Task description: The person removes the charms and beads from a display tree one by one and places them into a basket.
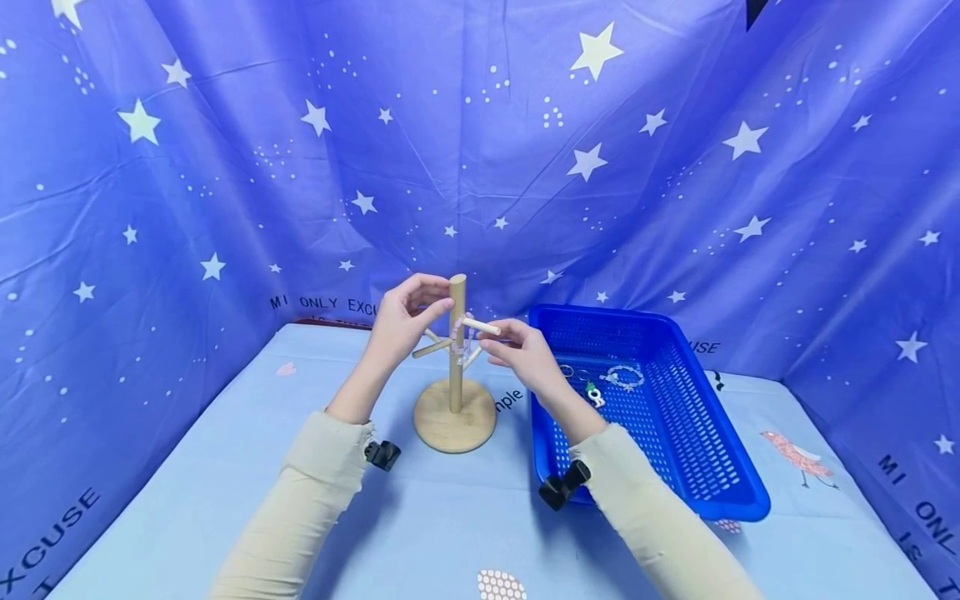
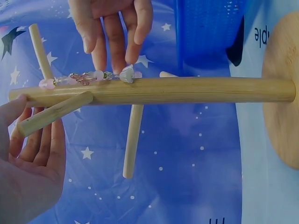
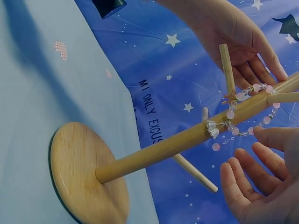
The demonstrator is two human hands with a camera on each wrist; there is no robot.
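A wooden peg stand (image 1: 456, 392) with a round base stands upright on the table. On its upper right peg hangs a bracelet (image 3: 231, 115) of pink and clear beads with a pale flower-like charm, looped around the post. My left hand (image 1: 397, 323) holds the post near its top, thumb on the near side and fingers behind. Loosely bent, the fingers of my right hand (image 1: 525, 354) lie beside the peg and bracelet. One fingertip of that hand is close to the beads in the right wrist view; whether it touches them I cannot tell.
Right of the stand is a blue plastic basket (image 1: 750, 507). In it lie a clear beaded bracelet (image 1: 641, 377), a green-and-white charm (image 1: 595, 396) and thin rings. A blue star-patterned curtain (image 1: 465, 150) surrounds the light-blue table (image 1: 247, 467).
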